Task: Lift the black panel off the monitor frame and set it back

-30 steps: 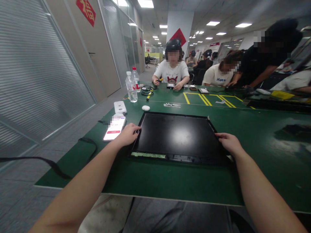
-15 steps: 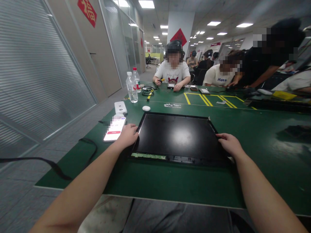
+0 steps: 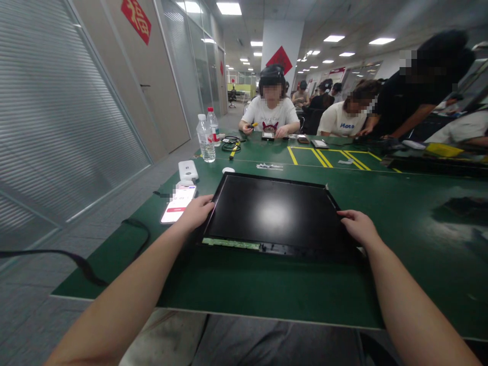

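A large black display panel [image 3: 272,213] rests on the green table [image 3: 251,284], with a thin green circuit strip along its near edge. Its far edge is tilted up off the table. My left hand [image 3: 194,212] grips the panel's left edge, fingers curled around it. My right hand [image 3: 356,226] grips the right edge in the same way. Both forearms reach in from the bottom of the view.
Left of the panel lie a lit smartphone [image 3: 178,203], a white power bank [image 3: 188,169] and a black cable [image 3: 95,264]. Two water bottles [image 3: 206,137] stand further back. Several other people sit at the far end of the table.
The panel's far edge has risen off the table and now covers part of the small white object behind it. Both hands keep their grip on the side edges.
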Demonstrator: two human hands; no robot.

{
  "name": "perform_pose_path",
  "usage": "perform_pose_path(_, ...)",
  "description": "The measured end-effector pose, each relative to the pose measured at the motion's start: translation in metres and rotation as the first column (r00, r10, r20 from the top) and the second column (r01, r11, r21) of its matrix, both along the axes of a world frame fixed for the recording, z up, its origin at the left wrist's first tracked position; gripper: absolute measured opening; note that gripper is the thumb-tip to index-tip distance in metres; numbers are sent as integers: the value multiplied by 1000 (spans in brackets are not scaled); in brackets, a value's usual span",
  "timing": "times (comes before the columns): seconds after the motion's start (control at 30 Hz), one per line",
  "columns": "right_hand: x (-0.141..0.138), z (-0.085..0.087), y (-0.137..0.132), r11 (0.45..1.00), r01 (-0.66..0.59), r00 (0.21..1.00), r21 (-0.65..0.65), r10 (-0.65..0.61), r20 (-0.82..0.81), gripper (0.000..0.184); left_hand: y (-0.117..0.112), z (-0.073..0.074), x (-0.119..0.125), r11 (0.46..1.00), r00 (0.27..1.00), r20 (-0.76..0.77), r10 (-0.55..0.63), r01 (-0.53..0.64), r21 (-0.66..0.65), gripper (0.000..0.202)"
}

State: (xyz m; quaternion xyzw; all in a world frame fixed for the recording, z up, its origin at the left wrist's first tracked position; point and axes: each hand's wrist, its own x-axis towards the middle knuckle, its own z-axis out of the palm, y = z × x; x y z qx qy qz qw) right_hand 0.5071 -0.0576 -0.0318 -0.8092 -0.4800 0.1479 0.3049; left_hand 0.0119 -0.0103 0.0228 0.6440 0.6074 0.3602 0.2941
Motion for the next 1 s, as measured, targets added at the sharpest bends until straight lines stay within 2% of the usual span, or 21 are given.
perform_pose_path(0.1, -4, 4, -2, 1000, 8, 1000, -4, -8, 11, 37, -5, 3, 5, 986, 969, 233, 78, -41, -159, 34)
perform_pose_path(0.2, -6, 6, -3, 1000, 15, 1000, -24, -14, 20, 38, -8, 4, 10, 948, 871, 457, 183, -32, -318, 41)
perform_pose_path(0.3, -5, 6, -3, 999, 9, 1000, -36, -9, 11, 39, -9, 8, 13, 927, 781, 574, 247, -19, -374, 42)
perform_pose_path(0.47, -1, 1, -2, 1000, -4, 1000, -11, 4, -19, 40, -11, 15, 17, 914, 700, 645, 306, -27, -405, 43)
perform_pose_path(0.67, 2, -1, -1, 1000, -7, 1000, 6, 7, 5, 38, -8, 11, 16, 909, 610, 742, 280, 79, -408, 60)
perform_pose_path(0.87, 1, 1, -1, 1000, -13, 997, -2, 14, 76, 36, -7, 6, 12, 916, 668, 702, 247, 75, -393, 93)
perform_pose_path(0.93, -1, 3, -2, 1000, -17, 997, -9, 17, 80, 36, -8, 7, 12, 908, 671, 705, 231, 111, -404, 90)
perform_pose_path(1.0, -3, 6, -3, 1000, -21, 997, -16, 22, 74, 36, -10, 10, 13, 902, 664, 713, 225, 135, -410, 76)
